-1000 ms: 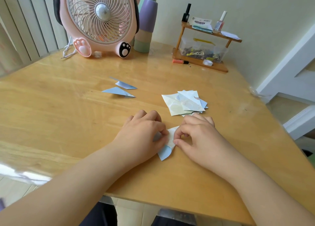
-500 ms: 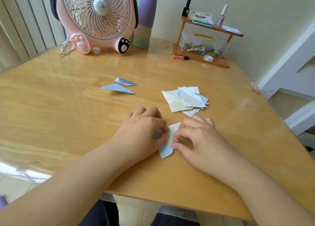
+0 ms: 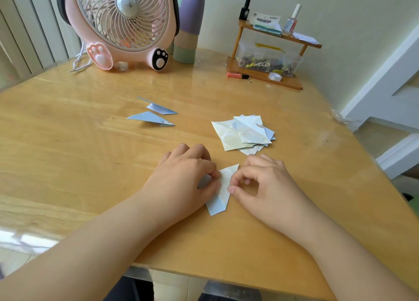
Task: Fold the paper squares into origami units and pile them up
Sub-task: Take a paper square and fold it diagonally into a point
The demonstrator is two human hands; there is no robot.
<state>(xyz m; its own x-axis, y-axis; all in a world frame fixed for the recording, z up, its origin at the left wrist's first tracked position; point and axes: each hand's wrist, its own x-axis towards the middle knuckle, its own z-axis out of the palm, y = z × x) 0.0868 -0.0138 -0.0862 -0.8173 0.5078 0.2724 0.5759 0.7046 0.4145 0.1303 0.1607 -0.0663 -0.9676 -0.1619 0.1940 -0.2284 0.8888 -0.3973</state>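
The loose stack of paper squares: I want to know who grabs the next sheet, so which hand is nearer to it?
Right. The right hand lies just below the stack of paper squares, knuckles near its bottom edge. The left hand sits farther left.

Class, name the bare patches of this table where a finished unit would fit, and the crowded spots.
Bare: wooden table left of the two folded blue triangles; also right of the loose paper pile. Crowded: between that pile and both hands.

The half-folded paper piece (image 3: pixel 221 194) was pale blue and white; the round desk fan (image 3: pixel 123 23) was pink with paw prints.
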